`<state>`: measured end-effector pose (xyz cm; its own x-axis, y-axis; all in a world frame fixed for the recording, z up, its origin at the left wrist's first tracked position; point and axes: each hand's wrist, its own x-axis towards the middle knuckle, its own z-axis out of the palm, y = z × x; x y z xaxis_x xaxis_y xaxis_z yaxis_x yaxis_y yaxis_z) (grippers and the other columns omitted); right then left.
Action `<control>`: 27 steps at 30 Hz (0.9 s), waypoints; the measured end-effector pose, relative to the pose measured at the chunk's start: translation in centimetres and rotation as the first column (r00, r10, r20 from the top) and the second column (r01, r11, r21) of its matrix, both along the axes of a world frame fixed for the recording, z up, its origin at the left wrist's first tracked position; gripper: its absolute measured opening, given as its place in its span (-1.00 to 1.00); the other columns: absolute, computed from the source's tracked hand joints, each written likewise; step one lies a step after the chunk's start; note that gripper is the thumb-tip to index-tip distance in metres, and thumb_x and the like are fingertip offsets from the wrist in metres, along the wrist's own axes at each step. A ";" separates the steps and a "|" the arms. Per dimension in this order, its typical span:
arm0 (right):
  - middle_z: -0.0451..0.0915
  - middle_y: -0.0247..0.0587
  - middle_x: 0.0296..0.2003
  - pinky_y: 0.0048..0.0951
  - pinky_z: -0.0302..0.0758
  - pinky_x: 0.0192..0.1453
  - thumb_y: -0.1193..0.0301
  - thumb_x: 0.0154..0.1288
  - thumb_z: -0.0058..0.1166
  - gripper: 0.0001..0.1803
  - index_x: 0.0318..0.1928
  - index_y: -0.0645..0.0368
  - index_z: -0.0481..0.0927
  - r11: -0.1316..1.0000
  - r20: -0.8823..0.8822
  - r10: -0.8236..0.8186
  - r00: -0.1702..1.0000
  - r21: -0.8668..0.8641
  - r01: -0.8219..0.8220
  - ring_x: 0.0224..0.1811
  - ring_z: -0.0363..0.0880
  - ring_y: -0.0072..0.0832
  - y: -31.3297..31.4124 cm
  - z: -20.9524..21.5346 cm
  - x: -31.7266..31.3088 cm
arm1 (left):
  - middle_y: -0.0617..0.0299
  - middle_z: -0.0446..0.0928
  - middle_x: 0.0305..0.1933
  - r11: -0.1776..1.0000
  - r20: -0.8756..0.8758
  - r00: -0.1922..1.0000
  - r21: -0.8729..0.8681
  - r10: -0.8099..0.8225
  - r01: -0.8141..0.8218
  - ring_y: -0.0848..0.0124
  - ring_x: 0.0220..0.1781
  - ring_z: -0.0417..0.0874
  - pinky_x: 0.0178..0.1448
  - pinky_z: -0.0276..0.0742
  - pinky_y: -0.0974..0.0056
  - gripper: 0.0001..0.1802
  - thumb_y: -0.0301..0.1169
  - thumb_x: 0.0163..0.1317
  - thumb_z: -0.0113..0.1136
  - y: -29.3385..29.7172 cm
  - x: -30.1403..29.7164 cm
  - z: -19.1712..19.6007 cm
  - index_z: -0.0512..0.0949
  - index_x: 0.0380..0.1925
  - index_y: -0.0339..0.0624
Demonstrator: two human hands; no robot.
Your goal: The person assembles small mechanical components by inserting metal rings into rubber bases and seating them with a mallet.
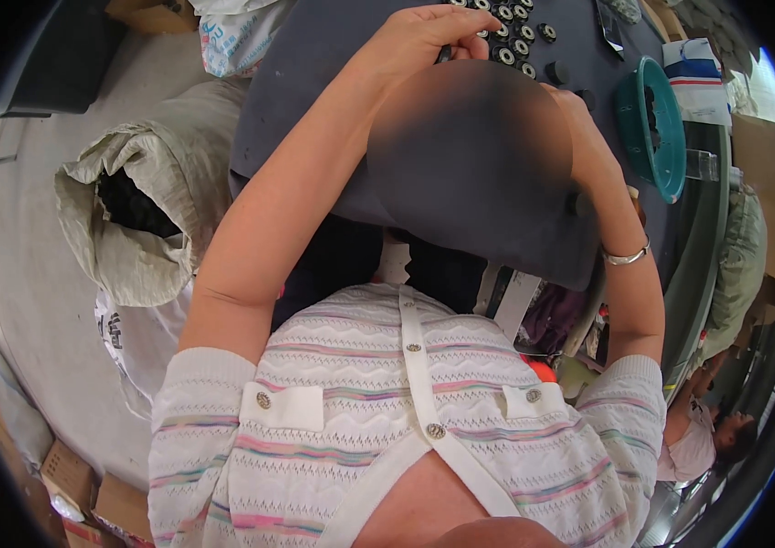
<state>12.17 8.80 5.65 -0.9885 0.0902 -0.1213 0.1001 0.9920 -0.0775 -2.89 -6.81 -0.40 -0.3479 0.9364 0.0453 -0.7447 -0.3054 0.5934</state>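
A person in a white striped cardigan (351,365) sits at a dark table (282,78), both forearms stretched forward over its top. The left hand (442,32) is at the far side, fingers bent and fingertips over a cluster of black round parts with metallic centres (523,46); a small dark piece (444,53) shows beside the wrist side of its thumb, and whether the hand grasps anything cannot be told. The right hand (577,119), below a silver bracelet (627,254), is bent inward at the table's right side; its fingers are lost in a blurred area, so its grip cannot be told either. The parts lie close together at the top of the table, with one (547,33) apart to the right. Near the right hand are two plain black discs (556,72). Further right, a teal basin (671,105) contains dark pieces, with a clear container (702,165) just beside it. On the left, an open pale woven sack (191,132) holds dark contents; cardboard boxes (68,470) are at the lower left, and another person (693,434) is at the far right.
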 end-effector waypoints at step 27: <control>0.49 -0.20 -0.32 -0.28 0.42 -0.04 0.41 -0.09 0.27 -0.64 -0.19 0.18 0.56 0.959 -0.514 0.246 0.822 0.008 -0.282 -0.17 0.44 -0.22 -6.9 0.5 -5.0 | 0.18 0.53 -0.24 0.887 -0.358 0.847 -0.094 0.393 -0.452 0.46 -0.15 0.52 -0.12 0.49 0.37 -0.36 0.12 0.33 -0.08 0.3 1.0 0.4 0.49 -0.08 -0.34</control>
